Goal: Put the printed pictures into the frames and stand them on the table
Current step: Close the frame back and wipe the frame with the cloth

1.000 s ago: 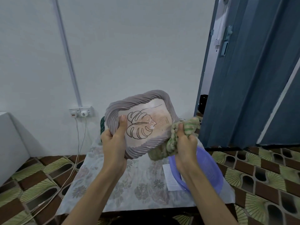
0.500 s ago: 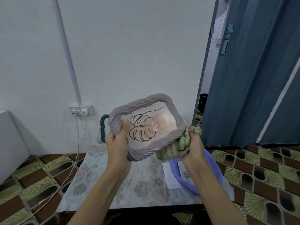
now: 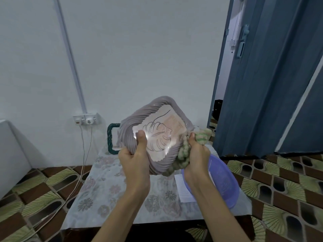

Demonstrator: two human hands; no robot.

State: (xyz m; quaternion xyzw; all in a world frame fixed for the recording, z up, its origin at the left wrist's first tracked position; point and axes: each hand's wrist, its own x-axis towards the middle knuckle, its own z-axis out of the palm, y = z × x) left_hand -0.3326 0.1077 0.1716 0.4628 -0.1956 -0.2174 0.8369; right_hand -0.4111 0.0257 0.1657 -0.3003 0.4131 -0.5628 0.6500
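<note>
A grey ribbed picture frame with a line drawing of a leaf behind its glass is held tilted in the air above the table. My left hand grips its lower left edge, thumb on the glass. My right hand holds a bunched green and white cloth against the frame's right edge. A dark green frame stands on the table behind, mostly hidden. A printed sheet lies on the table, partly under the basin.
A purple plastic basin sits at the table's right edge, with paper in it. A wall socket with hanging cables is at the left. A blue folding door stands at the right. Patterned floor tiles surround the table.
The frame has turned further clockwise and tilted more, with glare now on its glass. My right hand with the cloth stays at the frame's right edge.
</note>
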